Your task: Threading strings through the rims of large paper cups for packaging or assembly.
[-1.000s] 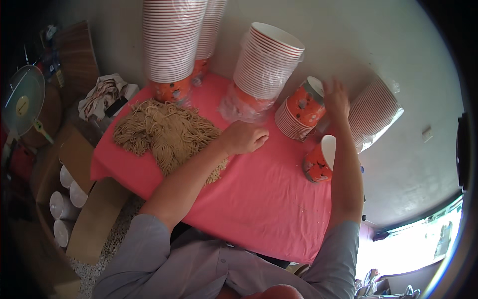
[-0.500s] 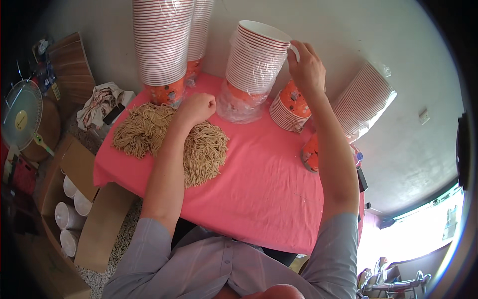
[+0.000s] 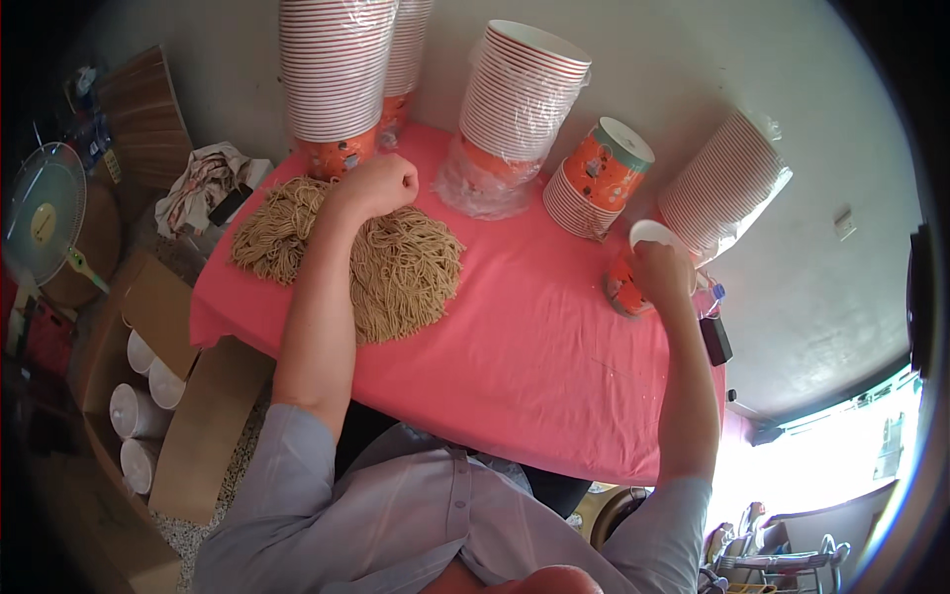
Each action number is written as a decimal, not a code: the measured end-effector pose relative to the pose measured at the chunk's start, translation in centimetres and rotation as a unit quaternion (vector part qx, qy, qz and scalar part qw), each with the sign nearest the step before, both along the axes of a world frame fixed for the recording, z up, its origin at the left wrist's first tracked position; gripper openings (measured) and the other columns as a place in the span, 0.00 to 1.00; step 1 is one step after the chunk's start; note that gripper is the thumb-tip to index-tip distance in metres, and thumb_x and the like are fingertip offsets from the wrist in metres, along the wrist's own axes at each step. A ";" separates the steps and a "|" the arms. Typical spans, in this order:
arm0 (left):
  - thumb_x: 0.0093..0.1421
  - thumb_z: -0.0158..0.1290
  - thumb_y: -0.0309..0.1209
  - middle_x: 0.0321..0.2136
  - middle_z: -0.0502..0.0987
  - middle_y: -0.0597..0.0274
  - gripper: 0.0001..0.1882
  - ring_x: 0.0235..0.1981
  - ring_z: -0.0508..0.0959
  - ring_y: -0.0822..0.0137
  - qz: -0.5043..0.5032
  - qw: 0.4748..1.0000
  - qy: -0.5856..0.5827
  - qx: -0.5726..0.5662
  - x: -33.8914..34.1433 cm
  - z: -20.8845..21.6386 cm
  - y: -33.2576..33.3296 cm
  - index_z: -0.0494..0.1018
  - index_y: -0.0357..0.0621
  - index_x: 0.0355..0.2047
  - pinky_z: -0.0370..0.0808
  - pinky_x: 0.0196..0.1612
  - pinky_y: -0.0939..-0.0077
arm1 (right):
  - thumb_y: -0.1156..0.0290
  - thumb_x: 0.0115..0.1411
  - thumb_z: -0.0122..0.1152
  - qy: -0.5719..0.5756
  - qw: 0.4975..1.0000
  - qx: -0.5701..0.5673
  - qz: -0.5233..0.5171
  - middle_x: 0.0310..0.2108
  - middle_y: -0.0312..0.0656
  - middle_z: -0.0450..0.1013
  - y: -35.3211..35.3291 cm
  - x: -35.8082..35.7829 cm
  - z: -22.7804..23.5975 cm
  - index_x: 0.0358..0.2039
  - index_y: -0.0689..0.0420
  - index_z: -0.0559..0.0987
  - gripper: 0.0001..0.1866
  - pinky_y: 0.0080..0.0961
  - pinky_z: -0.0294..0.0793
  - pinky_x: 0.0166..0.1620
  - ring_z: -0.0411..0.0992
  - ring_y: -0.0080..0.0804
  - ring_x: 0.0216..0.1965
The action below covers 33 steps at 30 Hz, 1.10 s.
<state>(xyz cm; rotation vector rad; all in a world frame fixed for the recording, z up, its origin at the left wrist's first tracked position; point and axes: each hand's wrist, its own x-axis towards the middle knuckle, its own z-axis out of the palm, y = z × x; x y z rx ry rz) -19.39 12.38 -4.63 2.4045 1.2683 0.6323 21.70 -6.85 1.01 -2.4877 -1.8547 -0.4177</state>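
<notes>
On the pink-clothed table (image 3: 515, 396): one tan strand bundle (image 3: 406, 287), below my fisted left hand (image 3: 381, 186); one orange tub (image 3: 623, 287), right side, now the piece in work, my right hand (image 3: 663, 267) having shifted to its rim from the wrapped cup stack (image 3: 515, 104), grip I cannot tell.

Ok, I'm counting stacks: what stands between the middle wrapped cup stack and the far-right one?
The head view shows an inverted stack of orange cups there.

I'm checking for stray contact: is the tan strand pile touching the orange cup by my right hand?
Apart. The head view shows plenty of pink tablecloth between the tan strand pile and the orange cup at your right hand.
</notes>
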 end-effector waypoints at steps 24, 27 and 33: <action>0.60 0.60 0.32 0.40 0.85 0.50 0.12 0.42 0.84 0.49 -0.044 0.991 0.094 0.090 0.7 0.0 -2.6 0.85 0.44 0.42 0.80 0.47 0.56 | 0.63 0.64 0.67 0.181 0.933 0.145 0.275 0.34 0.44 0.83 -7.9 -10.7 -2.1 0.45 0.54 0.85 0.13 0.43 0.81 0.41 0.82 0.45 0.36; 0.60 0.59 0.32 0.40 0.85 0.49 0.12 0.42 0.85 0.48 -0.053 0.988 0.137 0.041 1.1 -0.2 -2.7 0.86 0.45 0.42 0.80 0.47 0.56 | 0.62 0.64 0.67 0.179 0.933 0.151 0.274 0.34 0.43 0.84 -7.9 -11.0 -2.2 0.45 0.55 0.85 0.13 0.43 0.81 0.41 0.82 0.45 0.36; 0.61 0.59 0.33 0.39 0.86 0.50 0.12 0.42 0.85 0.49 -0.023 0.996 0.076 0.052 0.7 0.3 -2.9 0.86 0.45 0.42 0.80 0.47 0.55 | 0.64 0.63 0.67 0.169 0.927 0.174 0.287 0.35 0.43 0.83 -8.1 -11.8 -2.1 0.43 0.56 0.85 0.12 0.42 0.80 0.42 0.82 0.44 0.38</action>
